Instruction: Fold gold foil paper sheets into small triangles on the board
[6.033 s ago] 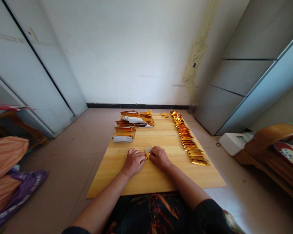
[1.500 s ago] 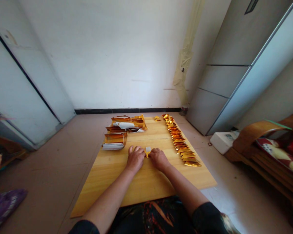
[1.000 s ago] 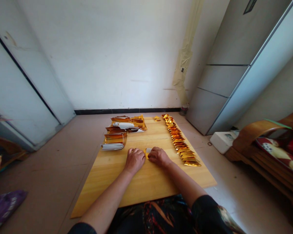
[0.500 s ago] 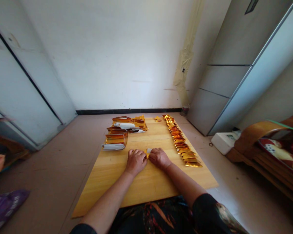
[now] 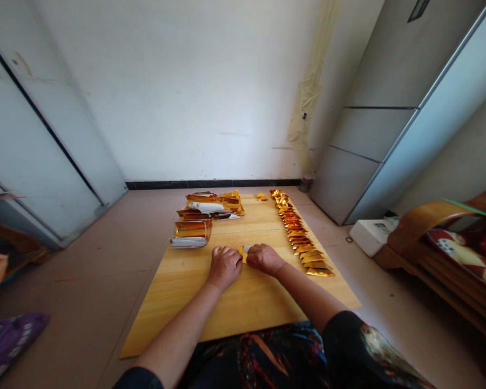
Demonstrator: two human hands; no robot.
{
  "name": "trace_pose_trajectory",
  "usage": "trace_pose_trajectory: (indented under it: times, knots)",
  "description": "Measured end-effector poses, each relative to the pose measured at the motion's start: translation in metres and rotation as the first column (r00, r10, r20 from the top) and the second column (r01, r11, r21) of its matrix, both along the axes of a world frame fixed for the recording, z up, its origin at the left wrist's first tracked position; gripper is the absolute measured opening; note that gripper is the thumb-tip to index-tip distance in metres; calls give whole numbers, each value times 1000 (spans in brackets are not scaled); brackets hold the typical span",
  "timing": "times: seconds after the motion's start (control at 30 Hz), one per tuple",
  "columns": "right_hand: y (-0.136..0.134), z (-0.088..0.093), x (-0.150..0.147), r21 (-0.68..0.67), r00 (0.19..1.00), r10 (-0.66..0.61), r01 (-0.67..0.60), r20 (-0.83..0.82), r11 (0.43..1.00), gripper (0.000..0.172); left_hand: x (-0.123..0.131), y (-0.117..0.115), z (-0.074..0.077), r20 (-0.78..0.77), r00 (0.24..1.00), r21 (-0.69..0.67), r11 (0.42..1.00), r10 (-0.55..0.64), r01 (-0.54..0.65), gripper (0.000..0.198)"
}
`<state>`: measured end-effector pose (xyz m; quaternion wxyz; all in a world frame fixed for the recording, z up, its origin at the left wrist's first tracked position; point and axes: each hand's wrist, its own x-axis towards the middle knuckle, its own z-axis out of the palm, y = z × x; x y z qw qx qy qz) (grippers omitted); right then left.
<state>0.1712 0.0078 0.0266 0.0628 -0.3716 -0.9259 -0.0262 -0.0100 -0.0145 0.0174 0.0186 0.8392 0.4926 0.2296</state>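
Observation:
Between my hands, near the middle of the wooden board (image 5: 210,319), is a small gold and white foil paper piece (image 5: 245,249), mostly covered by my fingers. My left hand (image 5: 225,266) is closed at its left edge, fingers curled. My right hand (image 5: 265,258) is closed over its right side, fingertips pressed down. Further off to the left lie stacks of flat gold foil paper sheets (image 5: 191,229), some with white faces. Along the right edge runs an overlapping row of folded gold foil pieces (image 5: 302,235).
A few small gold scraps (image 5: 261,196) lie at the board's far edge. Beyond stands a white wall (image 5: 186,108), with a grey refrigerator (image 5: 360,151) to the right. A white box (image 5: 368,236) and a wooden sofa (image 5: 425,216) are at right; a purple bag (image 5: 14,346) lies at left.
My right hand has shifted slightly, its wrist and forearm a little higher and further right. My left hand stays almost where it was. The foil piece remains between them.

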Motion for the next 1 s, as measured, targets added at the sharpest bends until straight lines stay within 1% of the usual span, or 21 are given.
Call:
trace_pose_trajectory:
  times: [0.13,0.3,0.37,0.43,0.57,0.63,0.7,0.83,0.93,1.0]
  knots:
    - [1,2,-3,14,999,43,-44,26,999,21,0,-2,2,-11,1000,-21,1000,6,-6,15]
    - [3,2,-4,31,999,26,-27,23,999,19,1,-2,1,-16,1000,10,1000,10,-10,16]
    - [4,0,-4,29,1000,8,-8,-18,1000,18,1,-2,0,-19,1000,29,1000,-1,2,17]
    - [5,-3,-2,9,996,-6,7,-92,1000,17,2,-2,-1,-22,1000,38,999,-6,6,17]
    - [6,-12,3,-8,969,50,-53,-244,999,11,3,-2,0,-30,1000,33,999,8,-7,21]
    - [5,-15,5,-2,954,65,-68,-292,998,12,3,-2,0,-35,999,28,1000,8,-7,22]
    - [4,-18,6,-18,943,33,-41,-332,999,14,2,-1,-1,-37,999,27,1000,8,-7,21]
    - [4,-20,2,-111,911,-101,61,-400,992,14,-1,0,-5,-22,1000,19,1000,-9,9,20]
    - [6,-20,-1,-220,884,-219,136,-412,966,12,-5,1,-9,-3,1000,5,1000,-31,31,21]
    - [8,-18,-3,-274,874,-289,189,-390,943,12,-8,1,-10,6,999,-5,999,-44,44,21]
